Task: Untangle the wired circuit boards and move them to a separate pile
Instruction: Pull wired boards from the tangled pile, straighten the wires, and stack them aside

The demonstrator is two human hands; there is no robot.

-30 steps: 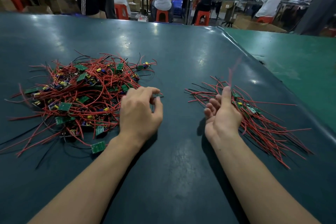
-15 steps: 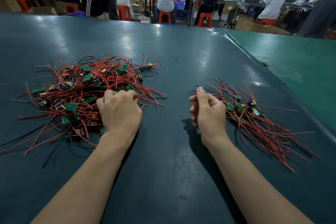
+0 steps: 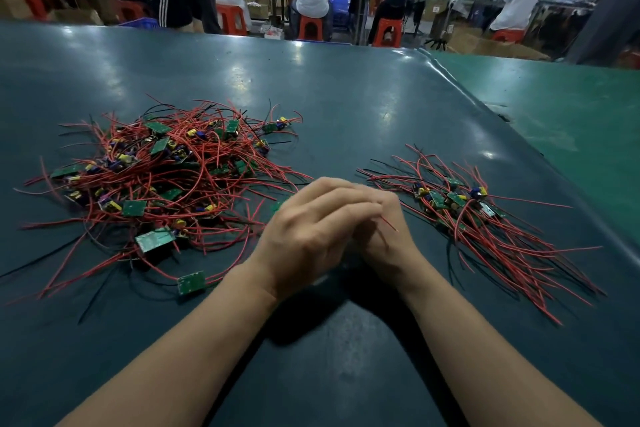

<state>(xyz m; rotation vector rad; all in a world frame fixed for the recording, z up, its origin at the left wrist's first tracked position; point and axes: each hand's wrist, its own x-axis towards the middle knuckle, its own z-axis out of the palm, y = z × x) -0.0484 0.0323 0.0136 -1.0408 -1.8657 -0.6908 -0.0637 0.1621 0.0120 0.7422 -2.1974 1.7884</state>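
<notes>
One red wire end point(image 3: 389, 224) pokes out between my clasped hands; board on it hidden, so I cannot tell what exactly I hold. Left hand point(image 3: 308, 236) lies over right hand point(image 3: 384, 236), both closed together mid-worktop point(image 3: 346, 97). Sorted pile point(image 3: 485, 218) lies just right of hands, wires fanned toward me and rightward; right hand nearer. Tangled pile point(image 3: 166, 177) lies left, nearer left hand. Fingertips hidden; pinch unclear.
</notes>
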